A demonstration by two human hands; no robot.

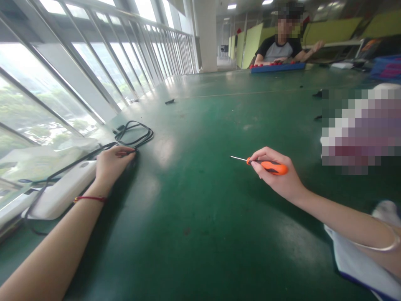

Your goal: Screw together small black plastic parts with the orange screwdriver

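Observation:
My left hand point(112, 165) is at the table's left side, fingers closed in a pinch on a small dark thing too hidden to name. Next to it a thin black cable point(148, 136) lies looped, and its strand runs back beside a white oblong object point(62, 190). Over the right half of the table, my right hand point(278, 171) grips a screwdriver point(272, 167) with an orange and black handle. Its thin metal shaft points left, and the tip is apart from my left hand.
The green tabletop point(194, 209) meets a railing point(140, 46) on the left. Clear plastic wrap point(53, 156) lies by it. Small black pieces point(169, 101) are scattered farther back. A person point(278, 48) sits at the far end behind a blue tray point(278, 68). A blue basket point(387, 69) stands right.

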